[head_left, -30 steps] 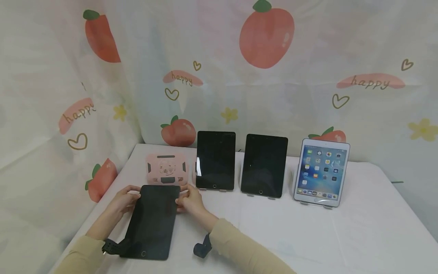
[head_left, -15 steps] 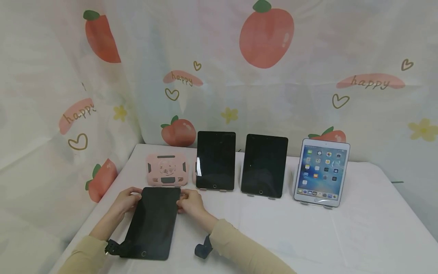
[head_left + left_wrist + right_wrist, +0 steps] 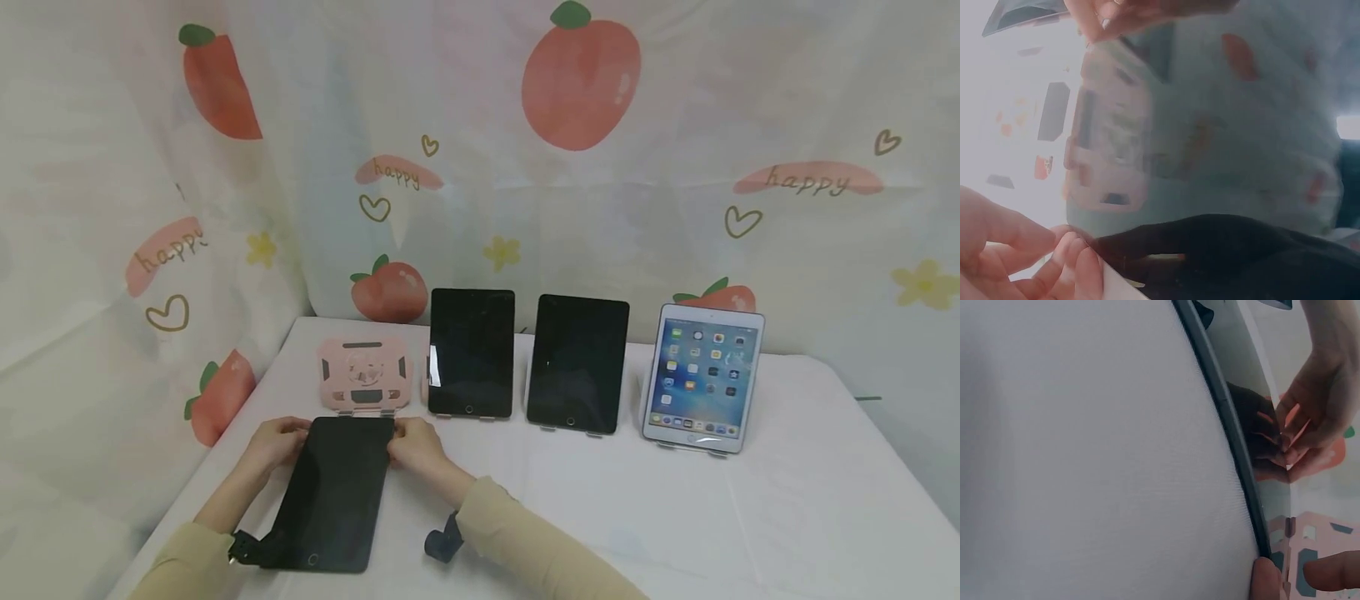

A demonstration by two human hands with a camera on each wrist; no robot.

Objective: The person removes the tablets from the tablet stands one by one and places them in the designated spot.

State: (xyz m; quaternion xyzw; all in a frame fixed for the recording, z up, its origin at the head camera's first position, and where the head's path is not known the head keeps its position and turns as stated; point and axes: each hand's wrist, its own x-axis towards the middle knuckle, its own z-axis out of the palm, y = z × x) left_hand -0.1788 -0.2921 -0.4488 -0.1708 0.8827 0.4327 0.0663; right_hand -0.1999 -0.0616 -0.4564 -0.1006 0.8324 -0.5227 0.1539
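A black tablet (image 3: 337, 500) is held over the near left part of the white-covered table (image 3: 637, 525), its left edge pinched by the left hand (image 3: 274, 445) and its right edge by the right hand (image 3: 417, 448), both near the far corners. Just beyond, a pink cut-out panel (image 3: 336, 375) is propped; farther right, a lit white tablet (image 3: 703, 377) is displayed.
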